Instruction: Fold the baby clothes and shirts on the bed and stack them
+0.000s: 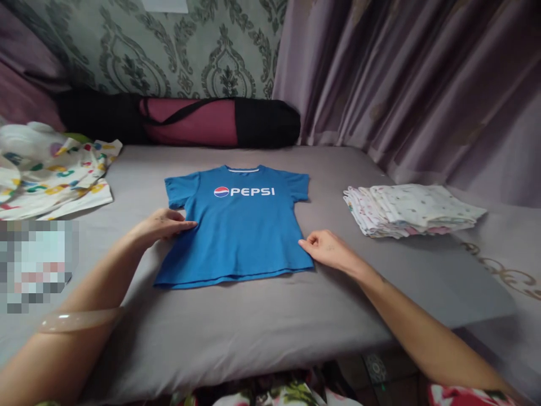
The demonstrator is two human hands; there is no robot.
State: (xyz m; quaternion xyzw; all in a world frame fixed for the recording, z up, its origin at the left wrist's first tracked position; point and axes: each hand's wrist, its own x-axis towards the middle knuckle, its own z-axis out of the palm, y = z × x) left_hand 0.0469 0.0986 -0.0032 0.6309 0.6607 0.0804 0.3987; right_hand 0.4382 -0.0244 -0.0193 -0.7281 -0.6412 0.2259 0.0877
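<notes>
From the head view, a blue Pepsi T-shirt (236, 225) lies spread flat, front up, on a grey bed (253, 321). The left hand (163, 224) rests palm down at the shirt's left edge just below the sleeve, fingers stretched out flat with the tips on the fabric, gripping nothing. The right hand (327, 249) sits at the shirt's right edge near the hem, fingers loosely curled, fingertips touching the fabric; whether it pinches the cloth cannot be told. Beyond the right hand, well apart, is a stack of folded pale printed cloths (412, 210). Out past the left hand lies a crumpled white garment with coloured letters (51, 175). Farther back, a black and maroon roll bag (190, 119) lies against the wall.
</notes>
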